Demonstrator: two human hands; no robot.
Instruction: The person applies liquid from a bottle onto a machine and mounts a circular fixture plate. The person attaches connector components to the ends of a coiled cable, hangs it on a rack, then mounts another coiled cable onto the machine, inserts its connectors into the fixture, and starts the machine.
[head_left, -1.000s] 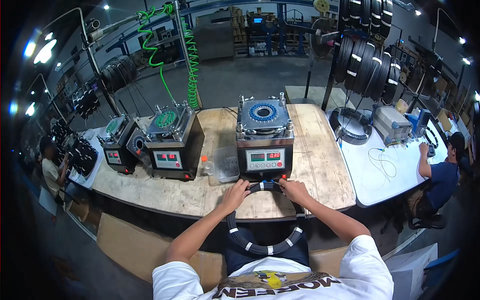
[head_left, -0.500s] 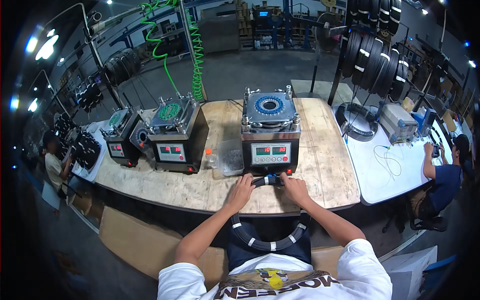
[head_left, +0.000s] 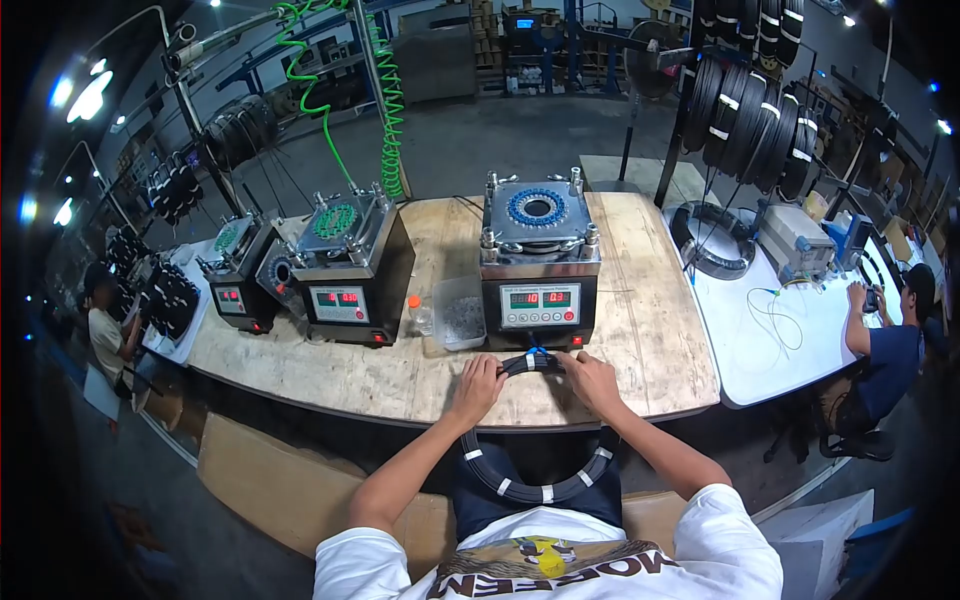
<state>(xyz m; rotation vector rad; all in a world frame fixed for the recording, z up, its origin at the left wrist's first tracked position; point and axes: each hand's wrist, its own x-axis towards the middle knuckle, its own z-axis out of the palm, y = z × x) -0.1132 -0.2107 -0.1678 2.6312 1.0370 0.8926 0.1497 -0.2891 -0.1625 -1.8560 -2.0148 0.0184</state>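
Where the wooden tabletop (head_left: 640,330) curves away at its far left edge, a seated person in a pale shirt (head_left: 103,330) works beside hanging black coils. Next along the left half stand a small black machine with a green-ringed top (head_left: 238,280) and a larger black box machine with a green ring fixture and red display (head_left: 350,275). Between that and the middle unit sits a clear plastic tub (head_left: 460,312) holding what look like small grey metal parts, though the view is too coarse to be sure; a little orange-capped bottle (head_left: 414,313) stands just beside it.

At the near edge, the left hand (head_left: 478,385) closes its fingers over the top of a black cable coil banded with white tape (head_left: 530,485), whose upper arc lies on the tabletop while the rest hangs below the edge over the lap. Directly behind stands the steel-topped black machine with a blue ring fixture (head_left: 540,265). The right hand (head_left: 590,380) grips the same arc, fingers curled around it.

Bare wood lies open rightward to the rounded right edge. Beyond, a white side table (head_left: 770,370) carries another black cable ring (head_left: 712,240), and a person in a blue shirt (head_left: 885,355) sits at its far right edge.
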